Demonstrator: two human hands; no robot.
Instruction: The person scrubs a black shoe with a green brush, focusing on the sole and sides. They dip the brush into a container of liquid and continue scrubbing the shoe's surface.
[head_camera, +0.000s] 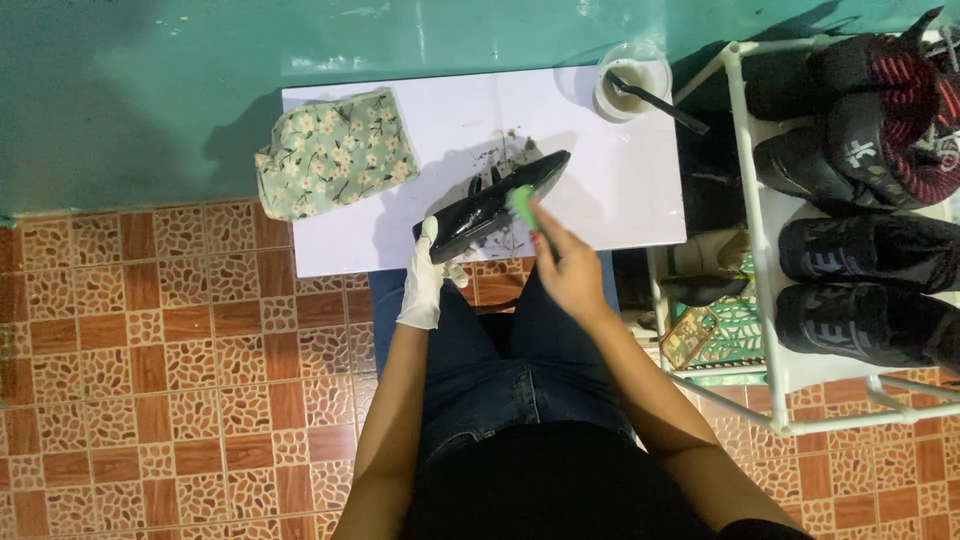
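Note:
My left hand (427, 275), in a white glove, grips the near end of a shiny black shoe (495, 203) and holds it tilted above a white sheet (620, 190). My bare right hand (565, 262) presses a small green sponge (522, 205) against the shoe's side. Dark specks lie on the sheet just beyond the shoe.
A folded green floral cloth (333, 150) lies on the sheet's left part. A white bowl (632, 80) with a black-handled brush stands at the far right corner. A white pipe rack (760, 250) with several black shoes stands on the right. Brown patterned tiles (150, 350) cover the floor.

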